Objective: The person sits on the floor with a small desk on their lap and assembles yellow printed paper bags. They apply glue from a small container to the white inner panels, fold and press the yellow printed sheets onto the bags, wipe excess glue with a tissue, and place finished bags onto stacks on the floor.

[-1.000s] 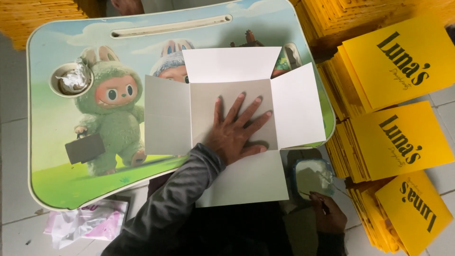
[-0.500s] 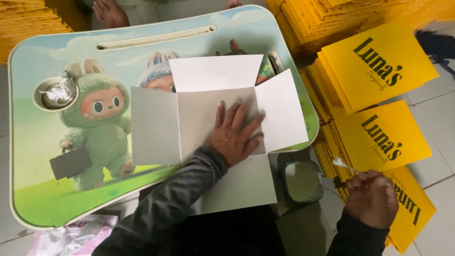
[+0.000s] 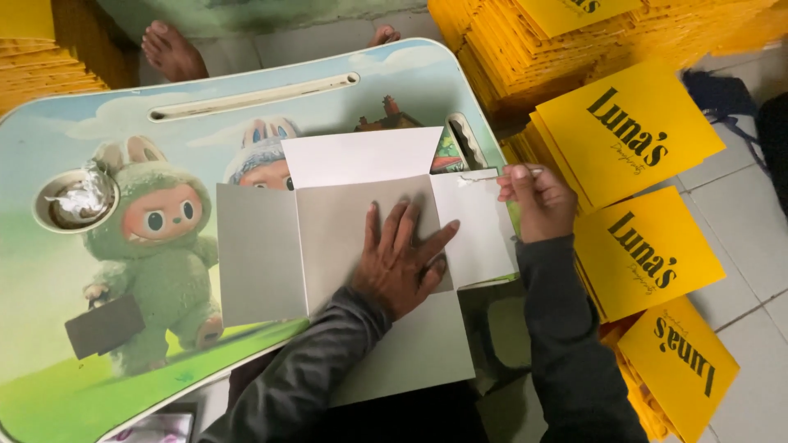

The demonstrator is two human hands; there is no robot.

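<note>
The left hand lies flat with fingers spread wide, pressing down on the middle panel of an unfolded white cardboard box blank. The right hand is closed, its fingertips pinched around a thin stick-like tool whose tip rests along the top edge of the blank's right flap; what the tool is cannot be told. The blank lies open in a cross shape, with flaps reaching up, left, right and down toward the person, and it rests on a small lap table printed with a furry green cartoon creature under a blue sky. Left of the blank, a round cup recess in the table holds something crumpled and silvery. Above the blank runs a long narrow slot in the tabletop. Beyond the table's far edge, two bare feet of another person show. Right of the blank, stacks of flat yellow cardboard sheets with dark lettering are piled on a tiled floor.
</note>
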